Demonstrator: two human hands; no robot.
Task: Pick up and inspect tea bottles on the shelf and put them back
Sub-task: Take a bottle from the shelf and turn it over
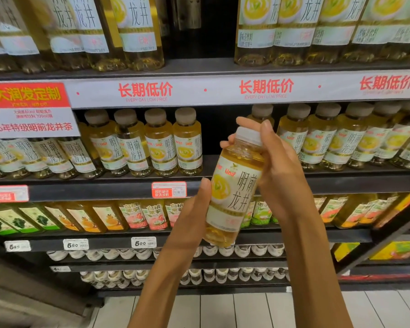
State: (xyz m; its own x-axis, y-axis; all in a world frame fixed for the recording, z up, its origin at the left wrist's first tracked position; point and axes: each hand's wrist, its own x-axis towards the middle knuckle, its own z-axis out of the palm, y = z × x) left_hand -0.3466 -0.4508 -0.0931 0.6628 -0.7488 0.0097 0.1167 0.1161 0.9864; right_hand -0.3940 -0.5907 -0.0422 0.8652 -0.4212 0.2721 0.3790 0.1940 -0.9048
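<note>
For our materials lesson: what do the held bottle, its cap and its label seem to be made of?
Held bottle: clear, glossy plastic by its look; golden tea shows through.
Cap: pale matte plastic, probably; ridged side.
Label: printed wrap, film or paper, cannot tell.
Left hand and right hand grip it.

One tea bottle held, two hands, four shelf bottles left of gap.

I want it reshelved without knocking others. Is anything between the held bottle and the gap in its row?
Nothing visible. The tea bottle, held by the left hand and right hand, hangs before the dark gap, with bottles flanking both sides.
</note>
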